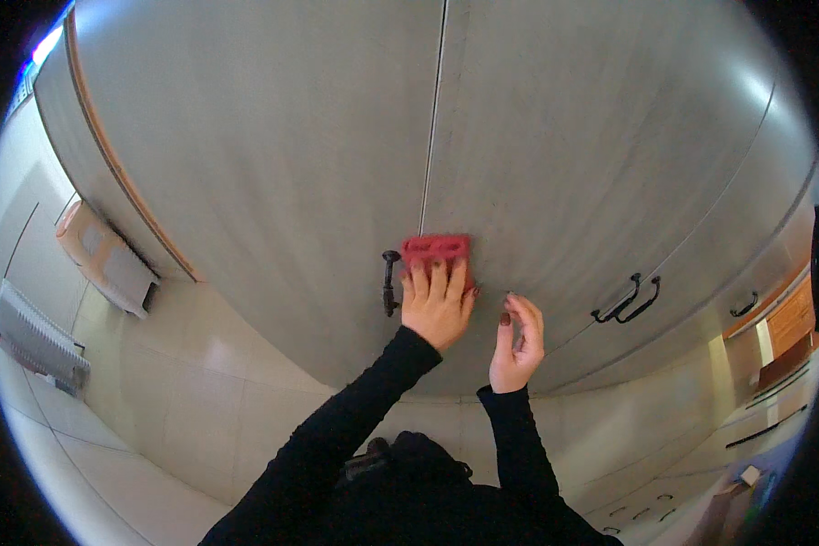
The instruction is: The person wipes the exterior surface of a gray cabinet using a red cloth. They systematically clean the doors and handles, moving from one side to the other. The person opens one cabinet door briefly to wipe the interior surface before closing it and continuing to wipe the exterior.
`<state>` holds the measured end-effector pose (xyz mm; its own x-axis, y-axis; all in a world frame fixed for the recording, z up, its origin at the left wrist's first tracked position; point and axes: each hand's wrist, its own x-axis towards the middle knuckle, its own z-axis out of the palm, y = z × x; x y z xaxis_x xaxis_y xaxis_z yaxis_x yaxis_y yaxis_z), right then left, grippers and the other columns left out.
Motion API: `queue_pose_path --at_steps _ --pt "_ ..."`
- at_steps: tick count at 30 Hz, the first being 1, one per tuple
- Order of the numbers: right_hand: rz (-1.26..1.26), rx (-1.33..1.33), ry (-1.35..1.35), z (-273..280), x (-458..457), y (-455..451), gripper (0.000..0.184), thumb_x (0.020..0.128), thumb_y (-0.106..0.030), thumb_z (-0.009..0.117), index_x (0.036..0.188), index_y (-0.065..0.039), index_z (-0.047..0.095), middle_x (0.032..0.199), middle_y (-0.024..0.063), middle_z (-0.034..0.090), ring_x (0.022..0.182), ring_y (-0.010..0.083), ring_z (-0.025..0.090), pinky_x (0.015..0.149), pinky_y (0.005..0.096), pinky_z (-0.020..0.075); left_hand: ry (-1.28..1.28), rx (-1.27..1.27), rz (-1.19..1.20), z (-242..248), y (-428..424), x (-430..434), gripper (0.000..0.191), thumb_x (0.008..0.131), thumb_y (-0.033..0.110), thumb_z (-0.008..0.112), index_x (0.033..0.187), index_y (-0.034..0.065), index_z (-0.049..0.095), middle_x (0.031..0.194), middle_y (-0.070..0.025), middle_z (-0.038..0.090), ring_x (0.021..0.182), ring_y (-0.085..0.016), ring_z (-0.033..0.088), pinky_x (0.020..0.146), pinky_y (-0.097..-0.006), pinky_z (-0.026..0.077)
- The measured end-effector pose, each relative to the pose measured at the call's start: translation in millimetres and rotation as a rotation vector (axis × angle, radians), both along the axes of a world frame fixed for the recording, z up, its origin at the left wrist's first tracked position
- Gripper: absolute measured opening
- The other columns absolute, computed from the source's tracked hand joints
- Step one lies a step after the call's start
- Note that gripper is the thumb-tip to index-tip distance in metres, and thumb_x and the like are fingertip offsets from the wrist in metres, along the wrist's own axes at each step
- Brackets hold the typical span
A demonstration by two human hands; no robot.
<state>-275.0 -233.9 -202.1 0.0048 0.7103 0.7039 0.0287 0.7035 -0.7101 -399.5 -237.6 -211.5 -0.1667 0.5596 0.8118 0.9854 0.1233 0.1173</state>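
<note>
My left hand point(435, 308) presses a folded red cloth point(437, 246) against a grey wardrobe door point(259, 170), fingers spread over it. The cloth lies across the lower visible end of the seam between two doors. Just left of my fingers is a black metal door handle point(388, 283), attached to the left door. My right hand point(519, 341) is raised in front of the right door point(573, 170), fingers curved and thumb apart, with nothing seen in it. Whether its fingertips touch the door, I cannot tell.
Two more black handles point(628, 300) sit on doors to the right. A brown wooden trim strip point(102, 150) edges the wardrobe at left. On the tiled floor point(198, 382) at left stand a wrapped upright object point(109, 259) and a white ribbed object point(41, 334). Drawers point(641, 512) show lower right.
</note>
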Motion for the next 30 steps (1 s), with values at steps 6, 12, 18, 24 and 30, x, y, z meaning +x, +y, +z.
queue_pose_path --at_steps 6,12,18,24,30 --pt "0.045 -0.008 -0.085 -0.9 18.5 13.3 0.03 0.079 0.008 0.048 0.107 0.0 0.058 0.108 0.013 0.054 0.098 0.0222 0.053 0.081 0.0297 0.0451 -0.167 -0.223 0.062 -99.2 -23.4 6.1 0.061 0.078 0.036 0.058 0.123 -0.0017 0.042 0.117 -0.0294 0.042 0.111 -0.052 0.034 0.096 -0.0546 0.029" --pt "0.101 0.005 -0.124 4.0 27.6 23.9 0.029 0.079 0.007 0.048 0.105 0.001 0.057 0.108 0.0136 0.054 0.099 0.023 0.053 0.081 0.0302 0.0453 -0.262 -0.281 0.022 -131.3 -31.8 17.8 0.067 0.078 0.033 0.06 0.125 -0.0093 0.035 0.123 -0.0373 0.034 0.116 -0.057 0.027 0.099 -0.0543 0.025" --pt "0.182 0.002 -0.101 3.2 35.0 33.9 0.027 0.079 0.005 0.049 0.105 0.002 0.057 0.107 0.014 0.055 0.099 0.024 0.054 0.082 0.0308 0.0449 -0.345 -0.053 0.025 -74.5 -10.2 24.8 0.081 0.079 0.025 0.06 0.136 -0.007 0.012 0.136 -0.0389 0.007 0.125 -0.057 0.004 0.102 -0.0574 0.015" --pt "0.228 0.021 -0.114 -6.8 30.4 35.8 0.028 0.079 0.004 0.05 0.106 0.001 0.057 0.109 0.0135 0.055 0.1 0.0234 0.053 0.085 0.0315 0.0424 -0.359 0.204 0.037 29.0 -1.6 25.5 0.079 0.079 0.02 0.061 0.138 -0.0039 0.014 0.142 -0.0304 0.002 0.13 -0.05 0.002 0.105 -0.0533 0.011" --pt "0.261 -0.011 -0.015 -2.6 23.9 42.2 0.033 0.079 0.004 0.051 0.112 -0.002 0.052 0.105 0.0112 0.05 0.094 0.0201 0.052 0.084 0.0312 0.0407 -0.352 0.163 0.045 31.1 -7.0 27.3 0.077 0.078 0.017 0.061 0.138 -0.0017 0.016 0.143 -0.0288 0.002 0.133 -0.046 0.002 0.106 -0.0487 0.012"
